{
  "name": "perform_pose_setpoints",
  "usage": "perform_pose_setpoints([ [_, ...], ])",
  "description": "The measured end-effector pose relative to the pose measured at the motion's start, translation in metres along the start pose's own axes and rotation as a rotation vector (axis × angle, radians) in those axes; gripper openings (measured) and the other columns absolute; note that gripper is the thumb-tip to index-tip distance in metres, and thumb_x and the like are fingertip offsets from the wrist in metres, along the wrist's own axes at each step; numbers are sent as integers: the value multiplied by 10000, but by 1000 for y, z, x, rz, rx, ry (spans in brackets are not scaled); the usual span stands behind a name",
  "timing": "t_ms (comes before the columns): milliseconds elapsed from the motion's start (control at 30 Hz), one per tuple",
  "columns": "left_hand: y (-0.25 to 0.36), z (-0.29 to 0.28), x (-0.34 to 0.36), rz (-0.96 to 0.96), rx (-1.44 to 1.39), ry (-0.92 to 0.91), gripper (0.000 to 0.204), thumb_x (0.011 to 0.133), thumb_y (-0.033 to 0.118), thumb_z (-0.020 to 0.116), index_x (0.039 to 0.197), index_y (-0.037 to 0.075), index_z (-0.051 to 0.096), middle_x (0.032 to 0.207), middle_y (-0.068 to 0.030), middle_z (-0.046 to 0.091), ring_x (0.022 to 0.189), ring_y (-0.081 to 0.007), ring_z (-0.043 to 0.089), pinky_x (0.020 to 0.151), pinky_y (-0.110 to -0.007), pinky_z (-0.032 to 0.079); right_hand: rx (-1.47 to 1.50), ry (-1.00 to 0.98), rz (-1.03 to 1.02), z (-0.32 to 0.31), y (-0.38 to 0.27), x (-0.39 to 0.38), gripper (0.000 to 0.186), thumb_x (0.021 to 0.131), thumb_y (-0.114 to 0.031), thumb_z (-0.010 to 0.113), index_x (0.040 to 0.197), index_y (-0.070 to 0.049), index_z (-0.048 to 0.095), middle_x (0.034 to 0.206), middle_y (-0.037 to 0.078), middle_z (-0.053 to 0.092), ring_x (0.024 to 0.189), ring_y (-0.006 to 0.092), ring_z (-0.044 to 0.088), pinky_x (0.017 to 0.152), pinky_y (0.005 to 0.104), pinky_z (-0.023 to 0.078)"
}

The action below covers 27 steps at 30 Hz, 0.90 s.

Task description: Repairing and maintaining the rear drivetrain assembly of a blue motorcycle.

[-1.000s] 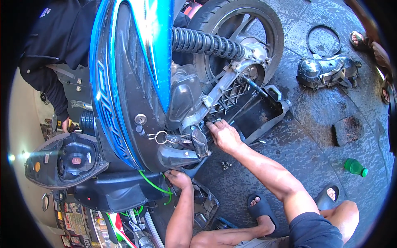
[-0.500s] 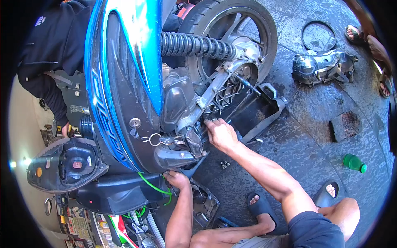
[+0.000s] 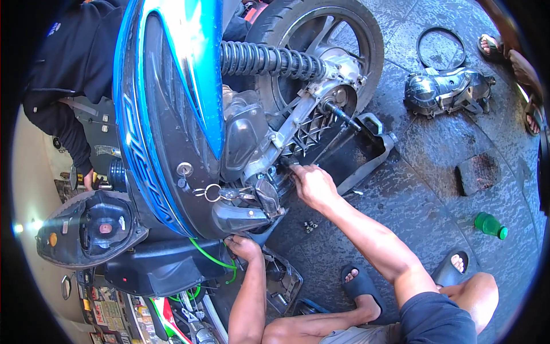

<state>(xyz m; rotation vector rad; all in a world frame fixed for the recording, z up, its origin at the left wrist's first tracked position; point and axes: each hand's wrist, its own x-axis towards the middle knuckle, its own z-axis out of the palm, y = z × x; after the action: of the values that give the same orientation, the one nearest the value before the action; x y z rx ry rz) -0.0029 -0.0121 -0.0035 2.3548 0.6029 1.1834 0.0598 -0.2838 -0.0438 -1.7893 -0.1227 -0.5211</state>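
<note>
Your right hand (image 3: 312, 186) has stayed curled on the engine (image 3: 286, 155); your left hand (image 3: 243, 247) keeps gripping the underside, no visible progress

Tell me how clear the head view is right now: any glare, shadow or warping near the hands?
Head view: sharp; fisheye bends the edges, black corners. Sun glare on the blue scooter panel; small flare at left rim. Right hand sunlit at the engine; left hand shaded under the body.
</note>
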Motion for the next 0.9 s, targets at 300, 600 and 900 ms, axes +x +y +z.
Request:
perform_pose_setpoints([
  [300,6,1,-4,-5,8,-6,412,850,199,360,1003,-155,504,1044,-360,539,955,-469,500,889,-484,352,187,68,280,-4,-24,-5,232,854,-110,555,1035,9,638,887,238,662,853,381,652,779,443,523],
  [600,-4,-1,-3,24,42,18,459,885,225,349,1064,-175,488,1071,-382,527,990,-482,496,908,-485,345,391,105,374,25,-17,-7,291,874,-153,554,1131,-33,617,976,265,647,929,407,630,830,451,499],
  [900,-2,2,-2,26,86,31,436,856,211,367,1043,-161,494,1044,-376,548,952,-494,506,882,-496,356,634,159,610,24,-6,12,264,872,-134,560,1085,-4,647,929,227,680,878,344,676,801,402,519],
])
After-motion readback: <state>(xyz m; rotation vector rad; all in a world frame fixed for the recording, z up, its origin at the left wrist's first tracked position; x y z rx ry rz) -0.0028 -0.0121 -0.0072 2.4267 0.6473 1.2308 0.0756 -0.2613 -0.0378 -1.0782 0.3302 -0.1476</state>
